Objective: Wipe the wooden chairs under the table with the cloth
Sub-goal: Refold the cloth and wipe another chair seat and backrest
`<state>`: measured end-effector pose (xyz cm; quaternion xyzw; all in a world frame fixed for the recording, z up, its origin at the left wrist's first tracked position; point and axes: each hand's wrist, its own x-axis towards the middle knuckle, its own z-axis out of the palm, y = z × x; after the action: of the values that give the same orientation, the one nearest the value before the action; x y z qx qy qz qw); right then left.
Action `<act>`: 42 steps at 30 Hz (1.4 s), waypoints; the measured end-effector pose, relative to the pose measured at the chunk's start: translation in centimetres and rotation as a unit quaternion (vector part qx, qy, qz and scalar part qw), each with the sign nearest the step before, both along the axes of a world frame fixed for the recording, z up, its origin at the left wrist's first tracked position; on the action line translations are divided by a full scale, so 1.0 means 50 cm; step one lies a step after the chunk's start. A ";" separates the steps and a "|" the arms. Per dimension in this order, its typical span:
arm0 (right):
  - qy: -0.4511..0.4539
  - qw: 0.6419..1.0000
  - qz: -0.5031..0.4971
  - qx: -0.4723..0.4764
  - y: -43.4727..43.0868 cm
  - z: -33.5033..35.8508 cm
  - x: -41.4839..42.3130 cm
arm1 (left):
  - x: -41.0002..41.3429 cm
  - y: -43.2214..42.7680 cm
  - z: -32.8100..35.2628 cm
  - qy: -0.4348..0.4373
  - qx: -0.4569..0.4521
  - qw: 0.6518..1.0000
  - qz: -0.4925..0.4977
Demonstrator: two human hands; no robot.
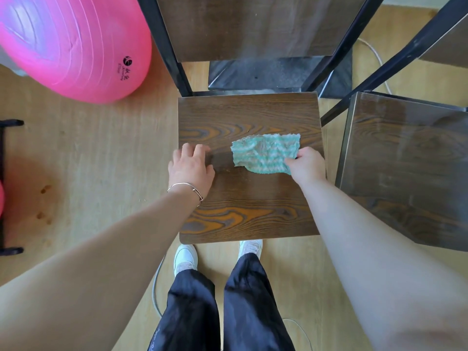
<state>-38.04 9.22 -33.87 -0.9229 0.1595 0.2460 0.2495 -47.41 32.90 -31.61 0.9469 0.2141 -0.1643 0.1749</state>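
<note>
A dark wooden chair seat (249,206) with a black metal frame stands right in front of me. A green-and-white striped cloth (263,153) lies spread on the middle of the seat. My right hand (307,167) pinches the cloth's right edge. My left hand (191,168) rests on the seat's left edge, its fingers loosely bent on the wood and apart from the cloth. The chair's backrest (253,26) rises at the top of the view.
A second wooden chair (405,168) stands close on the right. A large pink exercise ball (68,44) sits on the floor at upper left. A black rack edge (10,186) is at far left. A white cable (155,287) runs along the floor by my feet.
</note>
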 end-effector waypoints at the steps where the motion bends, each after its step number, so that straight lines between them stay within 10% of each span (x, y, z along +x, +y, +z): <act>1: -0.001 1.000 0.026 -0.007 0.010 0.005 0.003 | 0.001 0.002 0.002 -0.003 0.003 1.000 -0.002; 9: -0.015 0.972 0.171 0.160 0.115 0.066 0.006 | 0.006 0.027 0.009 -0.007 0.025 1.000 -0.009; 21: -0.126 0.902 0.410 0.056 0.134 -0.028 -0.047 | 0.003 0.060 -0.011 0.001 0.021 1.000 0.013; 34: -0.133 0.983 0.125 0.001 0.140 -0.017 0.210 | 0.082 0.078 -0.020 -0.026 0.000 1.000 0.014; 42: -0.172 0.952 0.251 -0.014 0.160 -0.038 0.112 | 0.047 0.094 -0.023 -0.027 -0.008 1.000 0.001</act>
<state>-32.45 17.23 -35.80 -0.9649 -0.1194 0.1365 0.1897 -45.04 37.61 -32.77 0.9493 0.2092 -0.1404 0.1881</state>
